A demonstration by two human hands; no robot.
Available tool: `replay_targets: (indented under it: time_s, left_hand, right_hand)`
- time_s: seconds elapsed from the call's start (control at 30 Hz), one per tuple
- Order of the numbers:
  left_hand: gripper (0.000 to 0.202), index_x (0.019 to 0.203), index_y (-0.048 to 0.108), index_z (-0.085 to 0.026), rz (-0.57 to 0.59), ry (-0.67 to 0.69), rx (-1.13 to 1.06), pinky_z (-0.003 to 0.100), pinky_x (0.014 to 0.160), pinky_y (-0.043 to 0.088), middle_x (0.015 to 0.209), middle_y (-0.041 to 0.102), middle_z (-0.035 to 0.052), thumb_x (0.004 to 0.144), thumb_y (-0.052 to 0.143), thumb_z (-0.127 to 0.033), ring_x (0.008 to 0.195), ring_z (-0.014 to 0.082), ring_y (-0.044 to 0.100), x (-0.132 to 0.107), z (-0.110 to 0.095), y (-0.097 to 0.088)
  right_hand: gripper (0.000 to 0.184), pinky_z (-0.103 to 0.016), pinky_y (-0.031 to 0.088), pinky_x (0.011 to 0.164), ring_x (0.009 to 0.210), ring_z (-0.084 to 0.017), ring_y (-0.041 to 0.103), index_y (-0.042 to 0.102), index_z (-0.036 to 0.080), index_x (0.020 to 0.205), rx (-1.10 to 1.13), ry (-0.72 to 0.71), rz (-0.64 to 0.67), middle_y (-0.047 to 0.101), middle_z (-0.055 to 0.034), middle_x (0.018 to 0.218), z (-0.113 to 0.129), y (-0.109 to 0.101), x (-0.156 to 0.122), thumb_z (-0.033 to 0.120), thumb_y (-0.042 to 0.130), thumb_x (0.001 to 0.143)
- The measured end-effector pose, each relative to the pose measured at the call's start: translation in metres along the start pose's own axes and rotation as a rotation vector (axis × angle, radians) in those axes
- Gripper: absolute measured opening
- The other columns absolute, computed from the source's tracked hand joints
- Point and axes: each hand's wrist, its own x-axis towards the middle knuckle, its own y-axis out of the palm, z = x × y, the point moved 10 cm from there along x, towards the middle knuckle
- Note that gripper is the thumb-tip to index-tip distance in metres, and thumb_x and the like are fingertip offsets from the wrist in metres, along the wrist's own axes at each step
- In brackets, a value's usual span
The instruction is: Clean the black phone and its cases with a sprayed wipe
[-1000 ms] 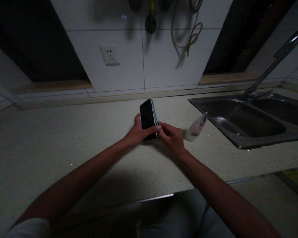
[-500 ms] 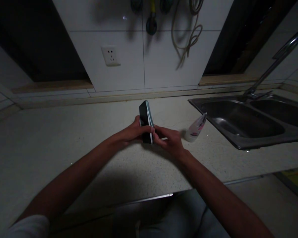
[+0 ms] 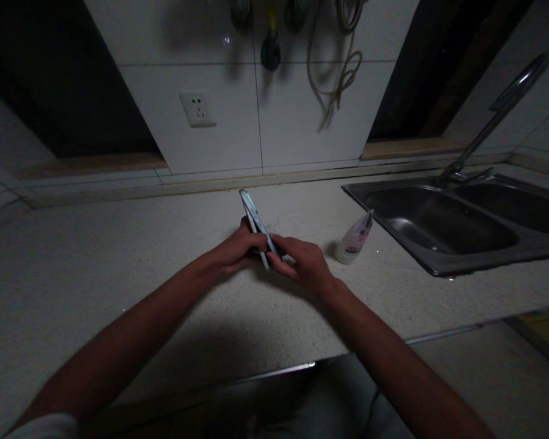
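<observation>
Speckled pale stone desk, metal strip along its front edge. White-and-pink squeeze tube stands cap-down, slightly tilted, just beside the rim of a stainless double sink set into the desk at right. (Phone on edge near mid-desk; contact with the surface cannot be told.)

Phone edge: pale mint-blue, silver glints. Countertop: cream, fine dark speckles. Wall tiles: white, thin dark grout lines forming grid. Socket: white, dark slots. Squeeze tube: white, pink label markings. Sink rim: dull steel grey. Faucet: silver. Hanging cord: beige. Ledge strip: tan wood tone. Sleeve: white.
</observation>
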Motion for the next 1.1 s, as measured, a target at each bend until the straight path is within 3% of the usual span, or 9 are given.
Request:
replay_targets:
  time_s: [0.17, 0.3, 0.53, 0.67, 0.73, 0.83, 0.93, 1.0, 1.1]
  left_hand:
    - [0.034, 0.086, 0.056, -0.016, -0.054, -0.078, -0.283, 0.047, 0.077, 0.057, 0.085, 0.068, 0.0080, 0.053, 0.058, -0.010, 0.080, 0.0253, 0.067, 0.004, 0.005, -0.009]
    - [0.029, 0.080, 0.059, -0.015, -0.016, -0.089, -0.368, 0.044, 0.077, 0.057, 0.073, 0.064, 0.0040, 0.052, 0.057, -0.007, 0.069, 0.0202, 0.063, 0.006, 0.013, -0.006]
    - [0.032, 0.087, 0.064, -0.013, 0.180, -0.173, -0.449, 0.056, 0.092, 0.053, 0.082, 0.069, 0.0090, 0.057, 0.053, -0.010, 0.079, 0.0248, 0.066, 0.000, 0.016, 0.016]
    - [0.035, 0.092, 0.063, -0.013, 0.248, -0.250, -0.389, 0.054, 0.095, 0.051, 0.086, 0.072, 0.0096, 0.058, 0.054, -0.010, 0.083, 0.0258, 0.070, -0.005, 0.021, 0.018]
    - [0.043, 0.097, 0.062, -0.013, 0.319, -0.317, -0.301, 0.054, 0.096, 0.050, 0.091, 0.074, 0.0103, 0.055, 0.055, -0.010, 0.090, 0.0291, 0.072, -0.012, 0.027, 0.021]
    - [0.056, 0.108, 0.059, -0.016, 0.415, -0.393, -0.154, 0.055, 0.097, 0.049, 0.104, 0.074, 0.0124, 0.053, 0.060, -0.008, 0.102, 0.0354, 0.072, -0.025, 0.036, 0.026]
    - [0.054, 0.107, 0.056, -0.018, 0.388, -0.331, -0.018, 0.050, 0.088, 0.053, 0.096, 0.074, 0.0100, 0.054, 0.062, -0.012, 0.093, 0.0335, 0.074, -0.022, 0.035, 0.022]
    - [0.044, 0.103, 0.054, -0.019, 0.291, -0.263, 0.093, 0.042, 0.072, 0.055, 0.083, 0.071, 0.0061, 0.060, 0.064, -0.021, 0.074, 0.0282, 0.073, -0.014, 0.030, 0.011]
    - [0.038, 0.101, 0.054, -0.019, 0.127, -0.159, 0.231, 0.031, 0.052, 0.047, 0.071, 0.063, 0.0021, 0.073, 0.061, -0.044, 0.053, 0.0187, 0.061, -0.002, 0.013, -0.010]
  right_hand:
    - [0.044, -0.041, 0.056, 0.100, 0.114, -0.025, 0.070, 0.060, 0.024, 0.137, 0.096, -0.061, -0.025, 0.071, -0.0121, 0.128, 0.004, -0.003, -0.001, 0.036, 0.059, 0.095]
    - [0.049, -0.043, 0.054, 0.100, 0.117, -0.027, 0.067, 0.060, 0.024, 0.136, 0.057, -0.067, -0.023, 0.070, -0.0132, 0.129, 0.000, 0.001, -0.003, 0.049, 0.062, 0.094]
    - [0.040, -0.037, 0.054, 0.085, 0.092, -0.023, 0.071, 0.070, 0.017, 0.120, -0.117, -0.141, -0.109, 0.077, -0.0128, 0.102, 0.009, -0.012, -0.003, 0.039, 0.040, 0.105]
    - [0.045, -0.033, 0.051, 0.076, 0.082, -0.021, 0.068, 0.071, 0.017, 0.111, -0.243, -0.147, -0.092, 0.076, -0.0117, 0.090, 0.010, -0.013, -0.003, 0.043, 0.035, 0.106]
    - [0.047, -0.032, 0.048, 0.070, 0.075, -0.020, 0.064, 0.071, 0.019, 0.099, -0.266, -0.145, -0.178, 0.072, -0.0100, 0.081, 0.007, -0.028, -0.005, 0.044, 0.032, 0.106]
    - [0.048, -0.032, 0.039, 0.060, 0.059, -0.018, 0.053, 0.060, 0.022, 0.075, -0.284, -0.050, -0.408, 0.059, -0.0052, 0.064, -0.004, -0.062, -0.011, 0.043, 0.031, 0.106]
    - [0.046, -0.032, 0.031, 0.055, 0.053, -0.015, 0.043, 0.046, 0.024, 0.064, -0.234, 0.075, -0.551, 0.047, -0.0001, 0.057, -0.017, -0.081, -0.017, 0.044, 0.036, 0.104]
    - [0.046, -0.031, 0.029, 0.055, 0.052, -0.013, 0.040, 0.041, 0.024, 0.062, -0.166, 0.133, -0.600, 0.043, 0.0023, 0.057, -0.024, -0.084, -0.018, 0.045, 0.039, 0.102]
    - [0.046, -0.029, 0.026, 0.054, 0.052, -0.012, 0.037, 0.037, 0.024, 0.061, -0.081, 0.254, -0.671, 0.037, 0.0049, 0.055, -0.038, -0.086, -0.022, 0.049, 0.042, 0.099]
